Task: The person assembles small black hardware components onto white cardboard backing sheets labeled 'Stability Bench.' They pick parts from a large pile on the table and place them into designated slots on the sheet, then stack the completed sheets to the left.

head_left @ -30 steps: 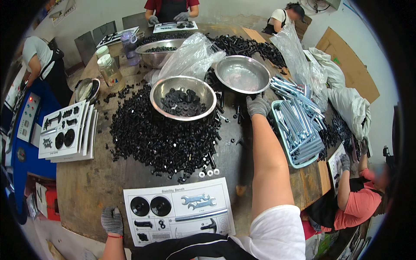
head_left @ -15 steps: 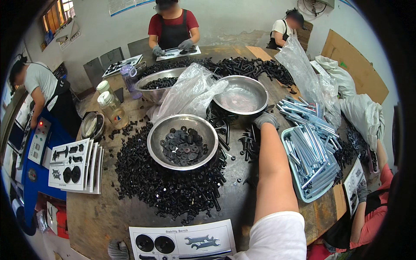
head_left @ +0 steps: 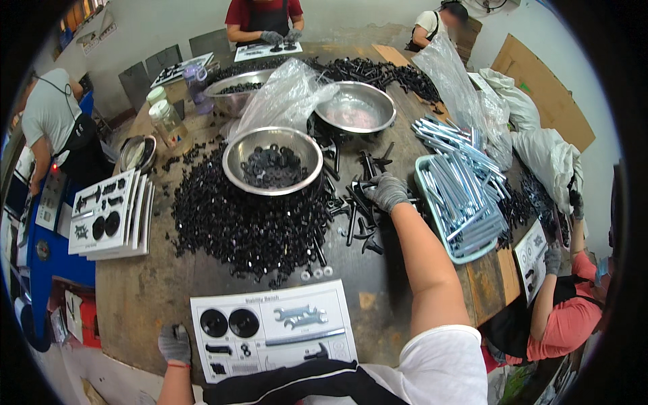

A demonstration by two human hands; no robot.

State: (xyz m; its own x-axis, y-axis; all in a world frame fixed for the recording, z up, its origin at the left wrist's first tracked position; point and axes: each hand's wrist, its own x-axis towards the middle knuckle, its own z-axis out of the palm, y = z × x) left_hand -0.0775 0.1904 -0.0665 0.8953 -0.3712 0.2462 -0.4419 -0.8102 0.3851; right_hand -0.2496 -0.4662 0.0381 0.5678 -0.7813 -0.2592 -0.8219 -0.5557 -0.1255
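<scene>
My right hand (head_left: 388, 192), in a grey glove, reaches forward into a loose heap of black T-handled metal parts (head_left: 364, 229). Its fingers are bent down among them, and what they grip is hidden. My left hand (head_left: 175, 344), gloved too, is closed beside the left edge of a white printed card (head_left: 270, 351); a small dark bit shows at its fingertips, too small to name. The card pictures round plates, wrenches, a rod and small parts. Ahead of it, a steel bowl (head_left: 233, 181) of black washers (head_left: 273, 165) sits on a large mound of black bolts (head_left: 236, 236).
Right of my forearm stands a light green basket (head_left: 466, 258) full of silvery tubes (head_left: 462, 202). An empty-looking steel bowl (head_left: 354, 125), a plastic bag (head_left: 277, 94) and bottles (head_left: 169, 125) stand farther back. Cards (head_left: 108, 216) lean stacked at left. Several co-workers surround the table.
My right hand has drawn back from beside the far bowl and moved left into the T-handled parts. The view has shifted, bringing more of my left hand and the card into sight.
</scene>
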